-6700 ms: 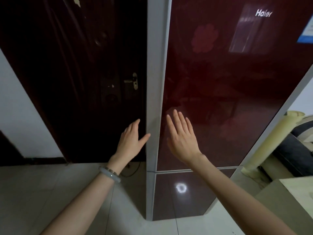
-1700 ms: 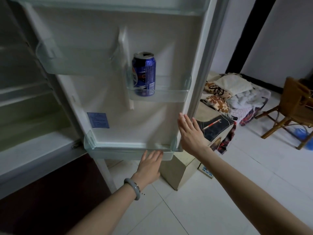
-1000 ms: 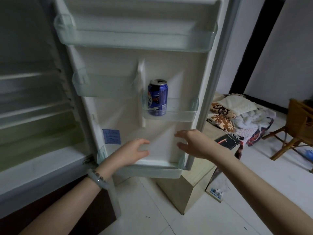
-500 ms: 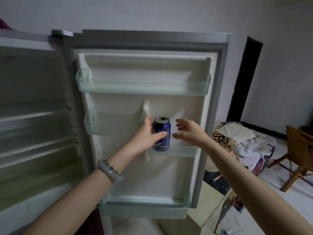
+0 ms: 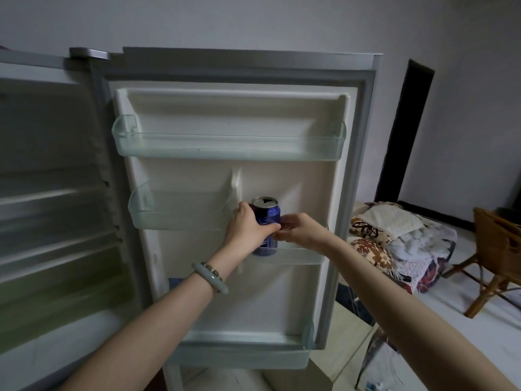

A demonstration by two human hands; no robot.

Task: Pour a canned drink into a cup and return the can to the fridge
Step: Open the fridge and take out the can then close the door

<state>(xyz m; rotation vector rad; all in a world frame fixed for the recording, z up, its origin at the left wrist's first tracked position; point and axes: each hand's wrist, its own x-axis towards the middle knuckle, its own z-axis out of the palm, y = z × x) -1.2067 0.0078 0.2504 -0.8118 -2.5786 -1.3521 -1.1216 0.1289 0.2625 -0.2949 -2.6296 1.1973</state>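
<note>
The fridge door (image 5: 282,292) stands wide open in front of me. A blue drink can (image 5: 266,214) stands upright in the small clear middle-right door shelf (image 5: 304,253). My left hand (image 5: 248,228) wraps around the can's left side. My right hand (image 5: 300,231) holds the can from the right, fingers meeting the left thumb across its front. The can's lower part shows through the shelf wall. No cup is in view.
Open fridge body with bare shelves (image 5: 50,221) at left. Clear door bins: top (image 5: 228,145), middle-left (image 5: 180,210), bottom (image 5: 242,354). A pile of patterned bedding (image 5: 394,238) and a wooden chair (image 5: 496,255) stand on the right; a low cabinet (image 5: 338,348) sits below the door.
The fridge door was opened. Both hands rose from the door's lower edge to the can; since half a second ago they have closed around it.
</note>
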